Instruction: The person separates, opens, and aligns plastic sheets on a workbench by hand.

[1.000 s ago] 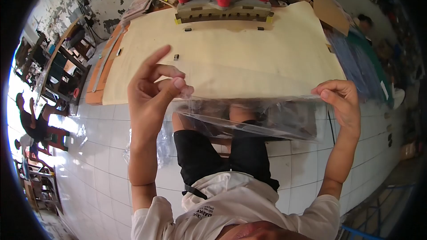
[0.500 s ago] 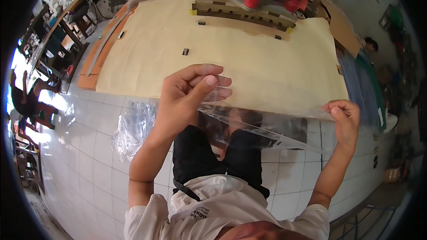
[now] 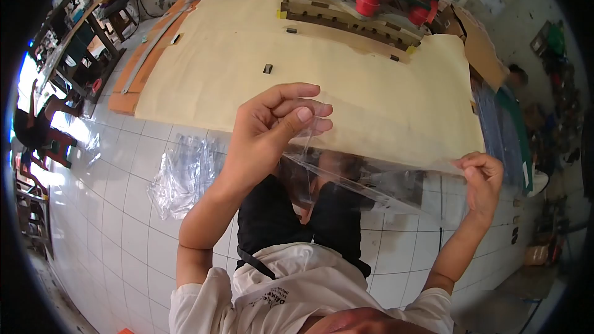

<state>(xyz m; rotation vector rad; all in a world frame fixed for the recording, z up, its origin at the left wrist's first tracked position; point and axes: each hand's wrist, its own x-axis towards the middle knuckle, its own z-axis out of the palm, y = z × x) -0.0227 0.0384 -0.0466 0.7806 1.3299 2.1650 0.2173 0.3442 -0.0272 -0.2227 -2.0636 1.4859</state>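
A clear plastic sheet (image 3: 396, 179) stretches between my two hands, over my lap and the near edge of the table; its lower edge slants down to the right. My left hand (image 3: 266, 133) has its thumb and fingers closed on the sheet's left end, with the upper fingers curled loosely. At the right end, my right hand (image 3: 484, 179) pinches the film between thumb and fingertips. Just beyond both hands lies the cream-coloured table covering (image 3: 371, 99).
A press-like machine with red cylinders (image 3: 367, 4) and a toothed bar stands at the table's far side. Small dark blocks (image 3: 268, 68) dot the covering. Crumpled clear plastic (image 3: 185, 176) lies left of my legs. Blue-tinted sheets (image 3: 495, 124) and cardboard (image 3: 479, 46) are at right.
My view has turned slightly, shifting the table and machine. Both hands keep their hold on the plastic sheet; my right hand sits a little lower in the picture.
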